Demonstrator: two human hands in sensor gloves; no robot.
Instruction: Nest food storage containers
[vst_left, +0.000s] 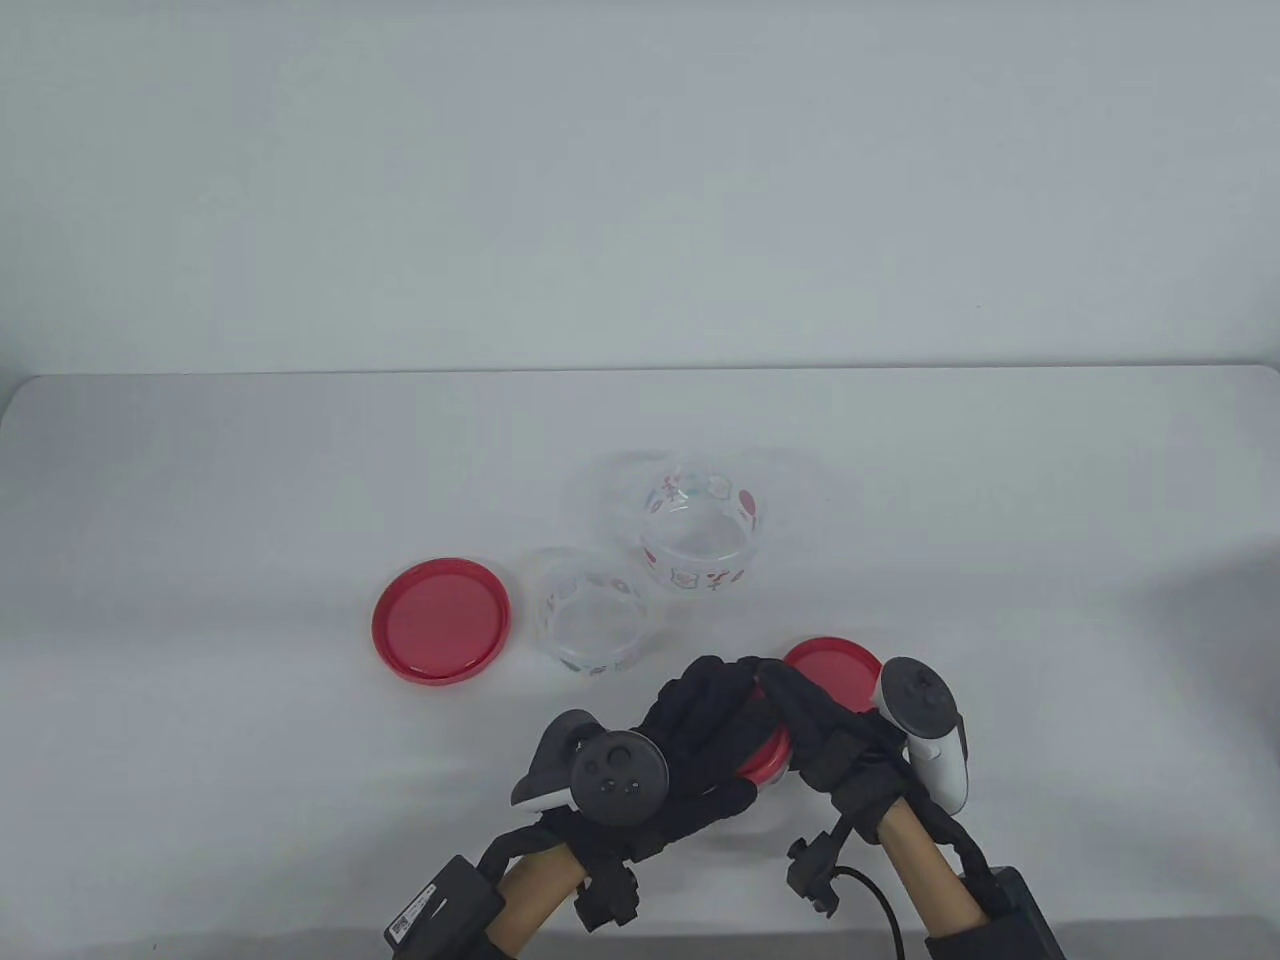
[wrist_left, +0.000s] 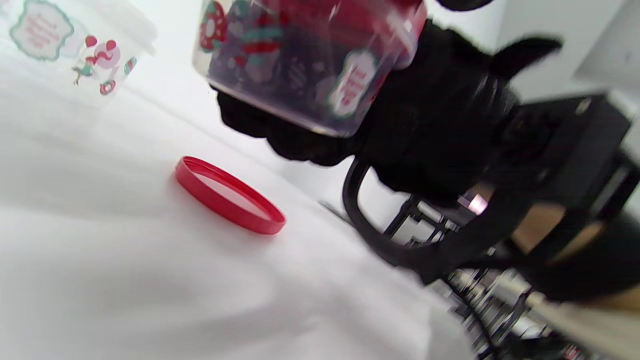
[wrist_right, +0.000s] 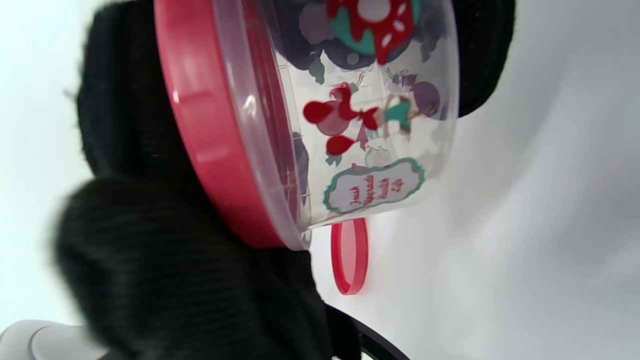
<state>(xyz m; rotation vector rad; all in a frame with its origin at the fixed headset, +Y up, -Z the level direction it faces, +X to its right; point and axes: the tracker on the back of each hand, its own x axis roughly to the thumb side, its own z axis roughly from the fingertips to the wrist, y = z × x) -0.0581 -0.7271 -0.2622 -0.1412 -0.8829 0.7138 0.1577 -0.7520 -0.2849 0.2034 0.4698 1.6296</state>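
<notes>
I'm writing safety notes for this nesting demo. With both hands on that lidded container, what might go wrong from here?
1. The lidded container is held in the air between the left hand and right hand; a sudden lid release might drop it.
2. A loose red lid lies just behind the hands and might get knocked.
3. The open containers stand nearby and seem light enough to tip if bumped.

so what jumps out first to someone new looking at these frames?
Both gloved hands, left hand and right hand, at the table's near edge, together holding a clear printed container with its red lid still on. Behind them stand two open clear containers, the larger farther back, the smaller nearer. A loose red lid lies at left, another beside the right hand.
</notes>
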